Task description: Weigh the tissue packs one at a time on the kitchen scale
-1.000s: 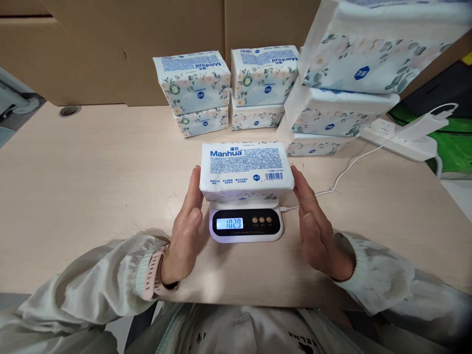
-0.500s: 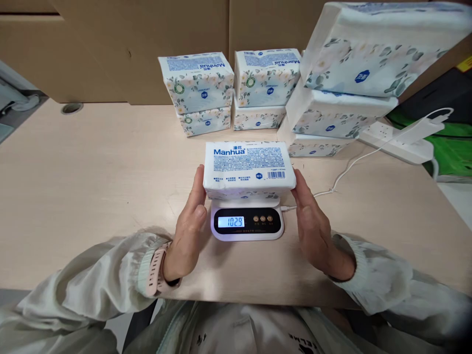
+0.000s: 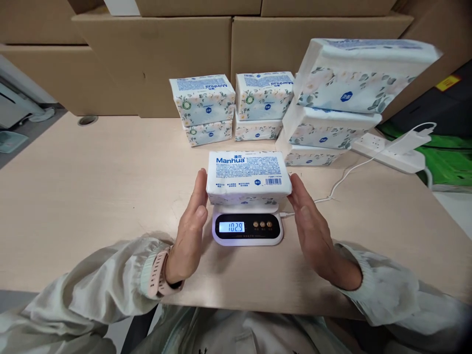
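A white tissue pack with blue print rests on a small white scale, whose lit display reads 102.9. My left hand stands upright at the pack's left end, fingers stretched out. At the other end is my right hand, also with straight fingers, its fingertips beside the pack's right edge. Neither hand is wrapped around the pack; whether the fingertips touch it is hard to tell. The scale's buttons show between my hands, and the pack covers its rear part.
Behind the scale stand two stacks of tissue packs and a taller leaning stack at the right. A white cable runs from the scale towards a power strip. Cardboard boxes line the back.
The view has tilted up, showing more boxes at the back. My right hand has shifted slightly relative to the pack, which stays on the scale. The display reading is the same.
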`<control>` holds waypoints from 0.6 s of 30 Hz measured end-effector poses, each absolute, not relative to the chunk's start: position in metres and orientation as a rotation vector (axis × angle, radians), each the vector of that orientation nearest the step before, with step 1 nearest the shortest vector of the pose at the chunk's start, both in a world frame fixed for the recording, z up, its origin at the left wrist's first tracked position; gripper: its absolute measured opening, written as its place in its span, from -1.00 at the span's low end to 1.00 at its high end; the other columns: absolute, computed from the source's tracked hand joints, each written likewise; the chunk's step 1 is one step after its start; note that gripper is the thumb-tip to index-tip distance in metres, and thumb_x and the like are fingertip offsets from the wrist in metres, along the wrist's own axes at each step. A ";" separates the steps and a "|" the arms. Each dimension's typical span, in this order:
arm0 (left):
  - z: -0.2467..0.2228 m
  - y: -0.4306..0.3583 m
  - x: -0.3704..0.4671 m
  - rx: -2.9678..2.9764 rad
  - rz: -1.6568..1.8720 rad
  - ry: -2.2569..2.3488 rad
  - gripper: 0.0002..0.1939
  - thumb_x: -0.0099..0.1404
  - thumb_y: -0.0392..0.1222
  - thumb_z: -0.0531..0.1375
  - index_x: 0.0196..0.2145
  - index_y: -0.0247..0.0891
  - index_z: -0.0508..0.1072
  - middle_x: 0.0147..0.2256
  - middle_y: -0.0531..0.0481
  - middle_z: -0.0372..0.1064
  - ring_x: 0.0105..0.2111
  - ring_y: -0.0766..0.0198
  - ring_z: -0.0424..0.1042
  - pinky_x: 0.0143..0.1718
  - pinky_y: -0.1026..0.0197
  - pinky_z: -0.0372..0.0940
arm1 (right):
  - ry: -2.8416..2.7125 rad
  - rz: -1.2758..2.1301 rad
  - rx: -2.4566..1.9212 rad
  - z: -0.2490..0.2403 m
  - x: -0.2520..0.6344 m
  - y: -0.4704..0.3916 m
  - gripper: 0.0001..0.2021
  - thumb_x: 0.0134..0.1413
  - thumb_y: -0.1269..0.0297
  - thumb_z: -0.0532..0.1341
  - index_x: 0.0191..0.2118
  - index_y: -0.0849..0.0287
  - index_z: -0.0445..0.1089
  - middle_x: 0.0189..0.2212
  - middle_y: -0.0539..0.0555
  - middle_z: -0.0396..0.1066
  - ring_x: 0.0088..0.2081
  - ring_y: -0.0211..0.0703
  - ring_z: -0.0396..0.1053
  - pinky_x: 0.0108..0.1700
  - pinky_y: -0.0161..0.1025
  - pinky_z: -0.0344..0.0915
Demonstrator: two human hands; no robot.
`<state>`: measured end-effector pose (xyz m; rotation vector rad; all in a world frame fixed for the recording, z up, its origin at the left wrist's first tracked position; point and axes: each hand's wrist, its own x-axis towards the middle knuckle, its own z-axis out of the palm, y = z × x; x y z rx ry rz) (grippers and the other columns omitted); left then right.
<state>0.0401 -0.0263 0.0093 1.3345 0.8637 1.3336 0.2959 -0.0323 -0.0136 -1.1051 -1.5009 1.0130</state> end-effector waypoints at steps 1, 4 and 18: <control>0.009 -0.027 0.039 1.333 1.340 0.870 -0.41 0.65 0.10 0.03 0.55 0.21 0.14 0.60 0.27 -0.16 0.64 0.03 -0.28 0.69 -0.18 -0.32 | -1.494 1.015 -1.106 -0.014 0.296 -0.033 -0.41 0.59 0.02 -0.01 0.60 -0.33 -0.08 0.63 -0.28 -0.14 0.66 -0.09 -0.19 0.70 0.15 -0.22; 0.009 -0.027 0.038 1.325 1.353 0.904 -0.41 0.64 0.11 0.03 0.54 0.19 0.15 0.60 0.26 -0.17 0.64 0.02 -0.30 0.68 -0.18 -0.32 | -1.491 1.025 -1.109 -0.014 0.296 -0.033 -0.42 0.59 0.00 -0.01 0.60 -0.31 -0.07 0.63 -0.26 -0.12 0.66 -0.07 -0.18 0.70 0.16 -0.20; 0.043 0.019 0.026 1.429 1.596 0.865 -0.53 0.59 0.21 0.09 0.28 0.06 0.54 0.45 0.22 0.28 0.59 -0.07 -0.03 0.65 -0.12 -0.06 | -1.713 1.262 -1.024 0.055 0.250 0.026 -0.20 0.45 -0.18 0.16 0.62 -0.24 -0.17 0.64 -0.16 -0.13 0.66 0.10 -0.16 0.65 0.31 -0.08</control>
